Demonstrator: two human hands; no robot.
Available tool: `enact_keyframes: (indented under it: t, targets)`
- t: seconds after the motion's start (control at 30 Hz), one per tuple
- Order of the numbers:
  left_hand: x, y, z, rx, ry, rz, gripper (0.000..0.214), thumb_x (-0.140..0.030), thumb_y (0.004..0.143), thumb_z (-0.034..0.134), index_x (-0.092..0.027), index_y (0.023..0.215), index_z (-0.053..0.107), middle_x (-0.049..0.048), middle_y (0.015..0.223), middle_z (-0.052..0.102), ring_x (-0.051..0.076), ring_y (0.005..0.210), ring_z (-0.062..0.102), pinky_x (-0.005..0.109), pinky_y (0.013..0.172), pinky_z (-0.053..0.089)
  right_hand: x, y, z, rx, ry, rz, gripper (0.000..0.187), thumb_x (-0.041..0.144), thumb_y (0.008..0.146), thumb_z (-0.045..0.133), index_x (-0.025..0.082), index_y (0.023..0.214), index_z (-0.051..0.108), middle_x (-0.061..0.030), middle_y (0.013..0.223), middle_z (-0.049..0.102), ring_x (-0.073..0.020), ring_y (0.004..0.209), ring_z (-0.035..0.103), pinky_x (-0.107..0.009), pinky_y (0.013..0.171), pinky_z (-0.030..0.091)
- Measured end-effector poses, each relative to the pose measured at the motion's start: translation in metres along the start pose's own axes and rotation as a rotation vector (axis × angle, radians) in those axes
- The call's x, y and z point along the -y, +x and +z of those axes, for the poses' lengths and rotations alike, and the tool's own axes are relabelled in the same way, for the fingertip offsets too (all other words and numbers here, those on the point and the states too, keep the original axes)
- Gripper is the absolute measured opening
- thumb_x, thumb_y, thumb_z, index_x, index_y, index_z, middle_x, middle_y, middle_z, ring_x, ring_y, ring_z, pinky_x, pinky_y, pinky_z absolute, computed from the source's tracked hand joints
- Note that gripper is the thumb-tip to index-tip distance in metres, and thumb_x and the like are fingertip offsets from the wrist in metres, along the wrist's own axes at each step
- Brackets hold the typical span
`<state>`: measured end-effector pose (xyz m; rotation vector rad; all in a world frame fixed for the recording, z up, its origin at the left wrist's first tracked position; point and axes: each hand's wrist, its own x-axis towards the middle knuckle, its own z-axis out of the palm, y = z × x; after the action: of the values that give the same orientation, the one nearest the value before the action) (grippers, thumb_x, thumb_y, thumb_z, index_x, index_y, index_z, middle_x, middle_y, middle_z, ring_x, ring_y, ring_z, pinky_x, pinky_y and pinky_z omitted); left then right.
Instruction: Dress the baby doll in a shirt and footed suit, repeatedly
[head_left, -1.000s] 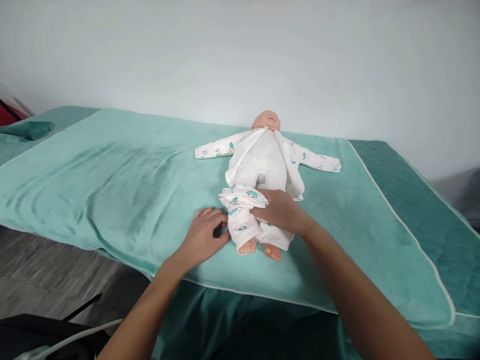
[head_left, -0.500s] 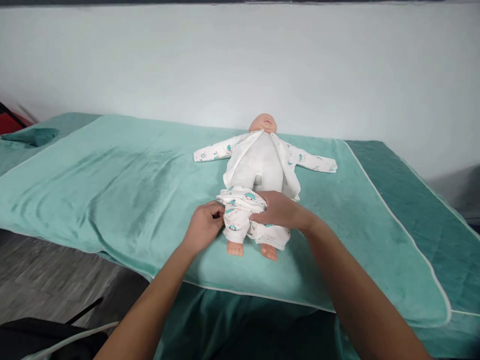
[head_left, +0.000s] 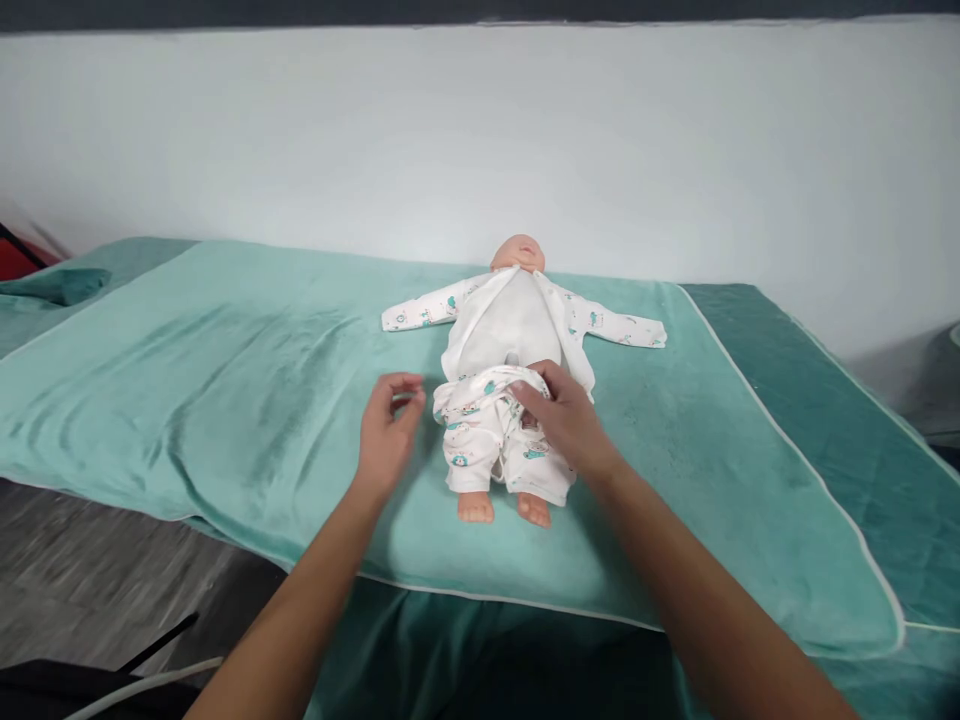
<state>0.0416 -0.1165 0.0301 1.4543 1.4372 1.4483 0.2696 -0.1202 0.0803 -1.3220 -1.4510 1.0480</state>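
Observation:
A baby doll (head_left: 517, 315) lies on its back, its head at the far side and its bare feet toward me. Its white printed jacket (head_left: 626, 328) hangs unfastened at the front, with both sleeves spread wide. White printed baby trousers (head_left: 469, 440) cover the legs and bunch at the upper thighs. My right hand (head_left: 562, 410) pinches the trousers' waistband on the right side. To the left of the trousers my left hand (head_left: 391, 425) is off the cloth, fingers curled with a gap between thumb and forefinger, nothing seen in it.
A light green velvety blanket (head_left: 247, 350) with pale piping lies under the doll, over a darker green cover (head_left: 825, 400). A white wall (head_left: 375, 140) rises behind. At the lower left are a grey floor (head_left: 82, 560) and a pale cable (head_left: 142, 690).
My left hand has let go of the trousers' side and moved up and left. The right hand has drawn the waistband slightly upward. The view has tilted up a little.

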Motion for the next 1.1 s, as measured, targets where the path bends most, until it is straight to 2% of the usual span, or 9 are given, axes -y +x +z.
enact_keyframes:
  t: [0.13, 0.27, 0.37, 0.43, 0.57, 0.7, 0.93, 1.03, 1.1]
  targets:
    - [-0.023, 0.041, 0.017, 0.047, -0.008, 0.039, 0.025, -0.036, 0.087, 0.063, -0.021, 0.107, 0.068, 0.0061, 0.120, 0.068, 0.022, 0.117, 0.061, 0.033, 0.098, 0.047, 0.004, 0.007, -0.016, -0.295, 0.074, -0.156, 0.029, 0.050, 0.087, 0.062, 0.023, 0.083, 0.053, 0.0043, 0.071, 0.047, -0.0116, 0.063, 0.043, -0.026, 0.060, 0.038]
    - [-0.023, 0.086, 0.048, 0.130, -0.011, -0.041, 0.041, -0.039, 0.082, 0.071, -0.019, 0.118, 0.065, 0.0106, 0.133, 0.063, 0.025, 0.125, 0.057, 0.036, 0.102, 0.045, -0.008, 0.032, -0.039, -0.521, -0.156, -0.224, 0.026, 0.044, 0.084, 0.065, 0.023, 0.096, 0.055, -0.0011, 0.092, 0.059, -0.0151, 0.077, 0.053, -0.029, 0.069, 0.044]
    - [-0.009, 0.114, 0.066, 0.178, -0.133, -0.194, 0.043, -0.053, 0.084, 0.067, -0.017, 0.109, 0.067, 0.0098, 0.117, 0.069, 0.023, 0.109, 0.062, 0.034, 0.094, 0.047, -0.027, 0.063, -0.051, -0.561, -0.311, -0.212, 0.040, 0.044, 0.080, 0.068, 0.022, 0.109, 0.054, -0.0095, 0.121, 0.058, -0.0205, 0.100, 0.057, -0.033, 0.080, 0.047]
    - [0.002, 0.125, 0.072, 0.239, -0.186, -0.242, 0.045, -0.059, 0.081, 0.067, -0.017, 0.097, 0.068, 0.0063, 0.098, 0.070, 0.020, 0.090, 0.062, 0.030, 0.080, 0.047, -0.036, 0.081, -0.055, -0.488, -0.271, -0.150, 0.040, 0.048, 0.080, 0.066, 0.020, 0.107, 0.055, -0.0093, 0.116, 0.061, -0.0203, 0.099, 0.058, -0.035, 0.085, 0.047]
    - [0.017, 0.129, 0.071, 0.254, -0.277, -0.256, 0.044, -0.057, 0.072, 0.078, -0.018, 0.082, 0.062, -0.0028, 0.070, 0.059, 0.011, 0.062, 0.048, 0.024, 0.057, 0.036, -0.044, 0.098, -0.057, -0.317, -0.110, -0.062, 0.034, 0.053, 0.083, 0.063, 0.021, 0.087, 0.053, 0.0035, 0.079, 0.055, -0.0137, 0.072, 0.049, -0.029, 0.073, 0.043]
    - [0.020, 0.127, 0.065, 0.187, -0.454, -0.266, 0.041, -0.051, 0.069, 0.083, -0.018, 0.081, 0.061, -0.0036, 0.071, 0.060, 0.009, 0.060, 0.049, 0.022, 0.056, 0.038, -0.048, 0.096, -0.061, -0.273, -0.103, -0.041, 0.042, 0.058, 0.083, 0.062, 0.023, 0.071, 0.043, 0.0074, 0.064, 0.038, -0.0122, 0.063, 0.035, -0.026, 0.063, 0.036]
    - [0.011, 0.130, 0.056, 0.110, -0.636, -0.253, 0.046, -0.050, 0.069, 0.083, -0.017, 0.097, 0.067, 0.0034, 0.086, 0.071, 0.018, 0.077, 0.066, 0.030, 0.072, 0.052, -0.051, 0.094, -0.070, -0.471, -0.095, -0.089, 0.043, 0.062, 0.088, 0.052, 0.024, 0.071, 0.043, 0.0048, 0.071, 0.042, -0.0146, 0.071, 0.042, -0.027, 0.070, 0.039]
    - [0.017, 0.119, 0.040, -0.039, -0.594, -0.232, 0.045, -0.051, 0.074, 0.078, -0.018, 0.102, 0.066, 0.0031, 0.088, 0.071, 0.018, 0.078, 0.066, 0.030, 0.072, 0.052, -0.057, 0.087, -0.092, -0.589, -0.163, -0.002, 0.038, 0.058, 0.089, 0.049, 0.023, 0.074, 0.049, 0.0025, 0.074, 0.050, -0.0164, 0.072, 0.046, -0.029, 0.070, 0.040]
    - [0.025, 0.112, 0.026, -0.176, -0.475, -0.243, 0.042, -0.050, 0.074, 0.076, -0.018, 0.099, 0.065, 0.0010, 0.081, 0.067, 0.015, 0.069, 0.062, 0.027, 0.064, 0.049, -0.063, 0.081, -0.113, -0.634, -0.321, 0.101, 0.032, 0.051, 0.090, 0.049, 0.021, 0.080, 0.057, -0.0024, 0.081, 0.060, -0.0195, 0.077, 0.052, -0.032, 0.074, 0.041]
